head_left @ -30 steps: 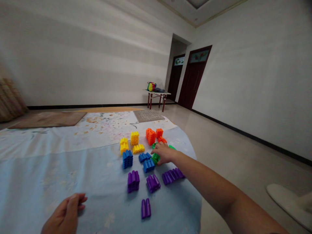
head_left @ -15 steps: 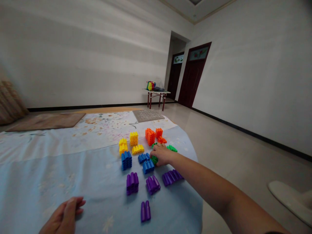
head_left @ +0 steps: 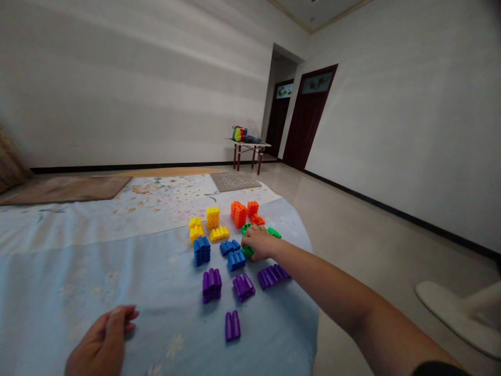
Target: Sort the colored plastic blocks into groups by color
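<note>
My right hand point(head_left: 259, 242) reaches over the green building blocks point(head_left: 247, 251), its fingers curled down around them and partly hiding them. Another green piece point(head_left: 274, 233) lies just beyond the wrist. My left hand point(head_left: 102, 339) rests low on the cloth at the left, fingers curled in against the thumb, and nothing shows in it. Blue blocks point(head_left: 236, 260) are grouped left of my right hand, with a blue stack point(head_left: 202, 251) farther left. Nearer to me lie purple blocks point(head_left: 243, 287), including a separate purple pair point(head_left: 232, 326). Orange stacks point(head_left: 238, 214) stand behind the right hand.
Yellow blocks point(head_left: 213, 218) stand at the back left of the group. A light blue flowered cloth point(head_left: 164, 282) covers the table, whose rounded edge falls off to the right. A grey mat point(head_left: 235, 181) lies at the far end; a white stand base point(head_left: 457, 313) is on the floor.
The camera view has shifted slightly, so the blocks appear a little higher and farther left. My right hand stays at the green blocks; the left hand remains curled on the cloth.
</note>
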The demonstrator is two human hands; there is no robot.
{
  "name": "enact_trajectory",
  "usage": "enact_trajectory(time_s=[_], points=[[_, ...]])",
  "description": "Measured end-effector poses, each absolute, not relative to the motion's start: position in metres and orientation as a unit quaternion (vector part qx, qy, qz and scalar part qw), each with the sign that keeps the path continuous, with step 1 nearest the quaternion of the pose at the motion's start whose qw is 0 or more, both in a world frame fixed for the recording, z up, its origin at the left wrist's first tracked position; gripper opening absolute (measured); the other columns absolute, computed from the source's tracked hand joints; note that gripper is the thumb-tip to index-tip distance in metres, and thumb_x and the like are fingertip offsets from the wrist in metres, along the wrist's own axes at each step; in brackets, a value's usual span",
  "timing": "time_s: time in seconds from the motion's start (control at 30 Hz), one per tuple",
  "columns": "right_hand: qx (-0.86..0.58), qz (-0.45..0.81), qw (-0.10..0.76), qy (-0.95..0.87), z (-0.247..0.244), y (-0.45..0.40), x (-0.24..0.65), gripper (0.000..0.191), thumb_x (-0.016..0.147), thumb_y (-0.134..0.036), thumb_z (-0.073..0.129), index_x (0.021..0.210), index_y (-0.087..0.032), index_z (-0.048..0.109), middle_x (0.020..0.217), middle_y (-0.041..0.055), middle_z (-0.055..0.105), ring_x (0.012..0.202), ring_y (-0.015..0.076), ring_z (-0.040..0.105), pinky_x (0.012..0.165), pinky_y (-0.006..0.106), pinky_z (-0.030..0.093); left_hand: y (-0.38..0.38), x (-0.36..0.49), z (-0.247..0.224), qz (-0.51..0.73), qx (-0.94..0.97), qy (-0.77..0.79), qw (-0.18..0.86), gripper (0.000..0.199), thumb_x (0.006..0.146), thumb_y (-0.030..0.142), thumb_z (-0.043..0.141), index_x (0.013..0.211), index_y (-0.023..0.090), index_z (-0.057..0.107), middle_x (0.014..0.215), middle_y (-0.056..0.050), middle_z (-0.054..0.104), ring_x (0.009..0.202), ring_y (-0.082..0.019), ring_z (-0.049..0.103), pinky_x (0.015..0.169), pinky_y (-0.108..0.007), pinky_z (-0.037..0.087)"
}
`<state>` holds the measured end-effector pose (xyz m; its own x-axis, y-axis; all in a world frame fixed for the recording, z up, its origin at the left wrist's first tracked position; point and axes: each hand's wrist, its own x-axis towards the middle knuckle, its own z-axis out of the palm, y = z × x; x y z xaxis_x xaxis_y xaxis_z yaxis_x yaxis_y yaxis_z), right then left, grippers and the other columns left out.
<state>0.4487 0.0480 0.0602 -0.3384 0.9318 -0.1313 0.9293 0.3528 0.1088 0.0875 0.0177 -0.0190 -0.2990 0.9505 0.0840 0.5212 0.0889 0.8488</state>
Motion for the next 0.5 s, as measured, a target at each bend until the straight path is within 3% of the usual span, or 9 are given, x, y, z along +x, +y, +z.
enact_trajectory(time_s=[0.17, 0.37, 0.5], points=[[0.593, 0.000, 0.036, 0.804, 0.073, 0.035, 0.453, 0.051, 0.065, -0.031, 0.070, 0.114, -0.025, 0.058, 0.110, 0.0092, 0.052, 0.103, 0.0286, 0.043, 0.085, 0.044, 0.035, 0.012, 0.096, -0.005, 0.415, 0.509, 0.698, 0.286, 0.037, 0.076, 0.052, 0.041, 0.081, 0.021, 0.061, 0.070, -0.002, 0.066, 0.074, -0.022, 0.062, 0.073, -0.036, 0.046], [0.562, -0.074, -0.142, 0.811, 0.085, -0.039, 0.425, 0.032, 0.074, -0.031, 0.066, 0.103, -0.018, 0.061, 0.096, 0.0057, 0.058, 0.095, 0.0200, 0.049, 0.087, 0.034, 0.037, 0.005, 0.105, 0.008, 0.414, 0.517, 0.691, 0.289, 0.035, 0.075, 0.049, 0.041, 0.078, 0.021, 0.061, 0.067, -0.001, 0.064, 0.069, -0.020, 0.060, 0.071, -0.034, 0.045], [0.538, -0.152, -0.168, 0.812, 0.067, -0.083, 0.390, 0.041, 0.073, -0.035, 0.067, 0.110, -0.019, 0.058, 0.103, 0.0066, 0.058, 0.099, 0.0194, 0.050, 0.085, 0.029, 0.040, 0.004, 0.104, 0.006, 0.420, 0.522, 0.687, 0.281, 0.033, 0.076, 0.046, 0.042, 0.080, 0.021, 0.062, 0.068, 0.000, 0.063, 0.069, -0.020, 0.060, 0.070, -0.033, 0.045]])
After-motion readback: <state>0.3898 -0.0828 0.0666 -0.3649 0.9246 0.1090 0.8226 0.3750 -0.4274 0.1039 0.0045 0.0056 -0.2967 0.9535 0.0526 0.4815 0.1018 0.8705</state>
